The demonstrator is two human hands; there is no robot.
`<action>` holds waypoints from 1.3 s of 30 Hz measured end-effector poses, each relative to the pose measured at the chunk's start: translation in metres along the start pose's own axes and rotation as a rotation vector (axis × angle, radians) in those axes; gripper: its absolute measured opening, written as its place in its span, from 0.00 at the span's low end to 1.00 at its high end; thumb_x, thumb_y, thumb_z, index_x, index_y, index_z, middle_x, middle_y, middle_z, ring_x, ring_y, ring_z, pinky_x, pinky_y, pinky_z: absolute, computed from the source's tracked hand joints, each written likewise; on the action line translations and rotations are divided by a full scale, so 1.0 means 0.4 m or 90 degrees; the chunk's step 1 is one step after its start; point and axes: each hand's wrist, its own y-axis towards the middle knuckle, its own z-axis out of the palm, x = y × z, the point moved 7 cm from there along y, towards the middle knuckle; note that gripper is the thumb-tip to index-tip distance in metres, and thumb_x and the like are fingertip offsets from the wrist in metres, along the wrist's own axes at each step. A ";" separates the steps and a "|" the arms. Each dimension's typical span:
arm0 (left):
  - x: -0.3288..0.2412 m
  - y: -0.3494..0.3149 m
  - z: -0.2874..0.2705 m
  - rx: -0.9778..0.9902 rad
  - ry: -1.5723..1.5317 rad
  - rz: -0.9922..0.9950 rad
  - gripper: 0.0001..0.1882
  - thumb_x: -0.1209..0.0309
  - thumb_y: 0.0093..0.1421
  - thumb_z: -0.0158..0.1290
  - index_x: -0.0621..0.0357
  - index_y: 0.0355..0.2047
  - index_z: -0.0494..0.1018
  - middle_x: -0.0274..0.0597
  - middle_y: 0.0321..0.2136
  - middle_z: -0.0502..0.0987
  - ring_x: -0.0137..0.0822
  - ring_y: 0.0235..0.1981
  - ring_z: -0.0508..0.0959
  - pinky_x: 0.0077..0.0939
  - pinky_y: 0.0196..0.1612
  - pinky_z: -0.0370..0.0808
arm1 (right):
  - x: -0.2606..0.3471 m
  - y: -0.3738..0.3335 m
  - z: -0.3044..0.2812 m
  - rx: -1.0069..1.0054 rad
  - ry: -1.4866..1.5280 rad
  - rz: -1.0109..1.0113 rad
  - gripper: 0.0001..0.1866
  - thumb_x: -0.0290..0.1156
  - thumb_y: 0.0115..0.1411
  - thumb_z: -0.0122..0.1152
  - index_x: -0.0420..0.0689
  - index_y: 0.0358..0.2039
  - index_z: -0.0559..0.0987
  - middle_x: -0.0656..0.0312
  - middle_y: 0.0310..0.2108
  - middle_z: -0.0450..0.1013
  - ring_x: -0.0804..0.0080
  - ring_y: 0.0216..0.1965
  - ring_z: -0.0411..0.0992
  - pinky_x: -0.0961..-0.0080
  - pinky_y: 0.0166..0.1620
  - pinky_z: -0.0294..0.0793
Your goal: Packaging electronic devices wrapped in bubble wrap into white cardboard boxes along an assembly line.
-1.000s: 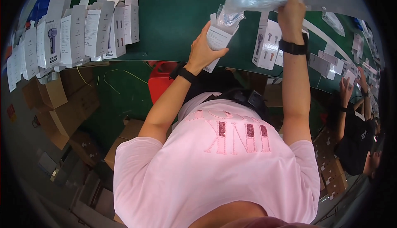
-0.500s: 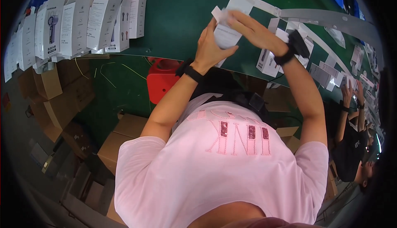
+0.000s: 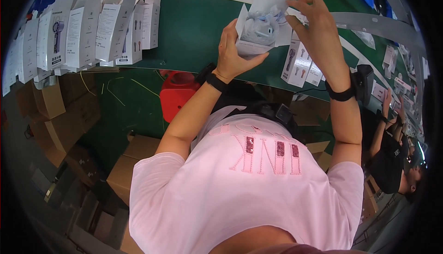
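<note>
Left hand (image 3: 233, 53) first: I see it cupped under a small white carton (image 3: 263, 23), thumb and fingers closed on the carton's lower end, holding it up above the near edge of the green counter (image 3: 194, 28). My right hand (image 3: 318, 28) comes over the top from the other side, fingers curled onto the carton's open flap, so both hands grip the same box. Inside the open mouth I can make out a clear plastic bag (image 3: 260, 26) with something pale in it; what it is, I cannot tell. Each wrist wears a black band.

Just beyond the right wrist, a few flat printed boxes (image 3: 300, 62) lie on the counter near its front edge. Along the counter's left stretch a long row of upright white cartons (image 3: 92, 32) stands side by side, flaps raised. Below the counter's near edge sits a red container (image 3: 177, 92), and brown cardboard boxes (image 3: 60, 111) are stacked on the floor to the left. Farther along the right end, another person (image 3: 392, 157) in a dark shirt reaches toward more small boxes on the counter.
</note>
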 end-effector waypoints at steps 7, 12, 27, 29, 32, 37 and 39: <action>-0.003 0.038 0.033 -0.006 -0.048 0.179 0.55 0.60 0.36 0.72 0.63 0.62 0.56 0.54 0.55 0.64 0.53 0.53 0.68 0.40 0.54 0.69 | 0.051 -0.031 0.121 0.213 -0.059 -0.115 0.12 0.22 0.54 0.54 0.39 0.40 0.80 0.48 0.33 0.74 0.47 0.36 0.72 0.61 0.40 0.71; 0.107 -0.017 0.086 0.043 0.001 0.130 0.58 0.58 0.39 0.71 0.63 0.65 0.50 0.56 0.56 0.58 0.55 0.53 0.67 0.40 0.55 0.69 | -0.053 -0.031 0.274 0.433 0.067 -0.127 0.16 0.20 0.55 0.50 0.39 0.45 0.78 0.46 0.39 0.75 0.48 0.42 0.73 0.65 0.47 0.70; -0.194 0.023 -0.053 0.139 -0.214 -0.083 0.44 0.62 0.43 0.71 0.55 0.58 0.61 0.47 0.52 0.68 0.40 0.41 0.75 0.31 0.38 0.78 | -0.045 -0.165 0.017 -0.050 0.510 0.184 0.16 0.26 0.58 0.60 0.39 0.48 0.78 0.60 0.48 0.71 0.74 0.49 0.68 0.77 0.52 0.66; -0.248 0.011 -0.041 0.190 -0.263 -0.103 0.43 0.62 0.44 0.70 0.55 0.59 0.61 0.46 0.52 0.68 0.39 0.41 0.74 0.30 0.37 0.78 | -0.012 -0.186 -0.064 0.042 0.441 0.096 0.08 0.26 0.58 0.58 0.37 0.38 0.79 0.59 0.42 0.73 0.72 0.42 0.70 0.78 0.46 0.68; -0.305 -0.028 -0.010 0.275 -0.367 -0.118 0.38 0.64 0.49 0.67 0.55 0.59 0.64 0.45 0.51 0.67 0.36 0.43 0.74 0.25 0.36 0.78 | -0.002 -0.217 -0.124 0.133 0.415 0.103 0.07 0.25 0.58 0.57 0.33 0.30 0.79 0.57 0.35 0.76 0.70 0.35 0.71 0.77 0.40 0.69; -0.381 -0.019 0.034 0.489 -0.367 -0.101 0.26 0.67 0.58 0.58 0.56 0.56 0.67 0.45 0.49 0.67 0.35 0.46 0.74 0.24 0.38 0.79 | -0.013 -0.325 -0.158 0.154 0.426 0.226 0.09 0.27 0.59 0.58 0.33 0.35 0.80 0.58 0.38 0.76 0.72 0.37 0.72 0.77 0.41 0.70; -0.394 -0.012 0.058 0.577 -0.339 -0.079 0.25 0.67 0.61 0.56 0.59 0.57 0.66 0.45 0.50 0.67 0.35 0.48 0.74 0.24 0.39 0.80 | -0.020 -0.368 -0.158 0.110 0.438 0.251 0.11 0.27 0.59 0.58 0.34 0.40 0.80 0.58 0.41 0.76 0.71 0.39 0.73 0.77 0.43 0.71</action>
